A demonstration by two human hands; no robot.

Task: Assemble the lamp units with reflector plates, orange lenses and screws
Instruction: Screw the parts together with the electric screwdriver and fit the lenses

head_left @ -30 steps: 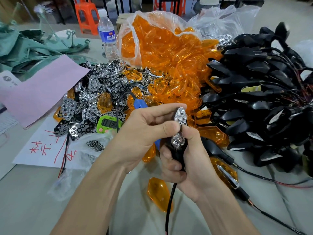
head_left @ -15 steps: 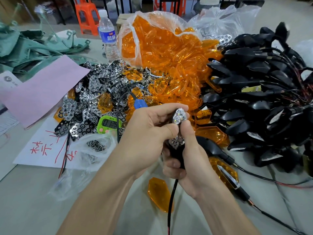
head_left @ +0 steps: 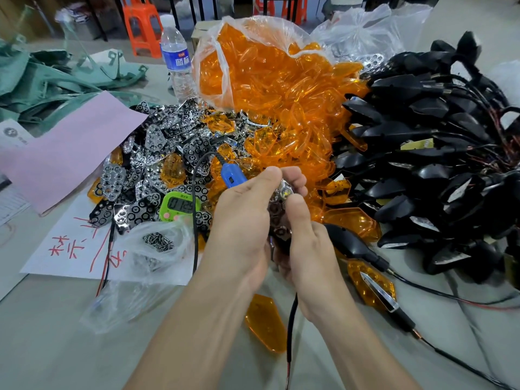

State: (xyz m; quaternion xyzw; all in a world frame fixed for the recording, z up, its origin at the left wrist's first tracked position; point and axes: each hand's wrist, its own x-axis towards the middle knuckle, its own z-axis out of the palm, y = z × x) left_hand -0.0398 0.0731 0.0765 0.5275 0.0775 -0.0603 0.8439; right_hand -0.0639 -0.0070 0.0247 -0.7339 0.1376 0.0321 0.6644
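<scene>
Jointly, left hand [head_left: 242, 220] and right hand [head_left: 306, 243] grip one reflector plate [head_left: 277, 211].

Chrome reflector plate [head_left: 277, 211], upright, on black lamp unit [head_left: 280, 244] between left grip [head_left: 239, 220] and right grip [head_left: 308, 243]; cable [head_left: 292, 313] hangs below; orange lenses [head_left: 281, 108] heaped beyond grips; screws [head_left: 159, 242] bagged left.

The left hand [head_left: 239, 226] and right hand [head_left: 306, 243] hide most of the lamp unit [head_left: 278, 239] — only a strip of its reflector plate [head_left: 277, 208] shows. Bagged screws [head_left: 158, 242] blur together; black housings [head_left: 439, 164] run past the right edge.
</scene>
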